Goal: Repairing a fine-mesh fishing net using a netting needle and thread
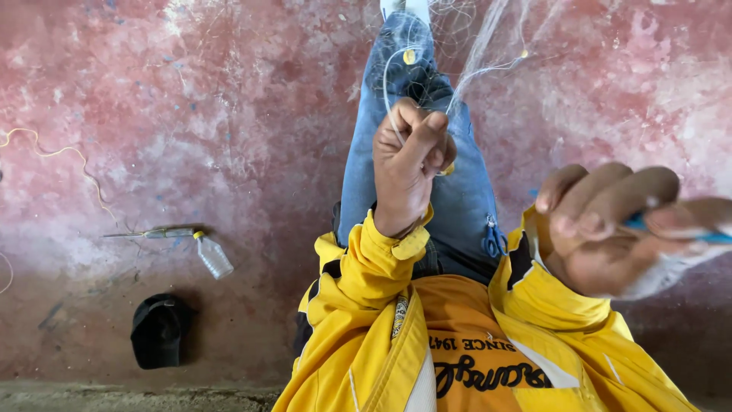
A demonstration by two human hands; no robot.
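While left hand (408, 164) pinches white net line (476, 72) over jeans leg (457, 198), right hand (610, 221) grips blue tool (713, 236), fingers curled.

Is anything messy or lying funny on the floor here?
Yes. A small clear bottle lies tipped on its side on the reddish floor, beside a thin tool, with a black cap dropped nearby. A loose yellow string squiggles across the floor. The left hand pinches tangled netting.
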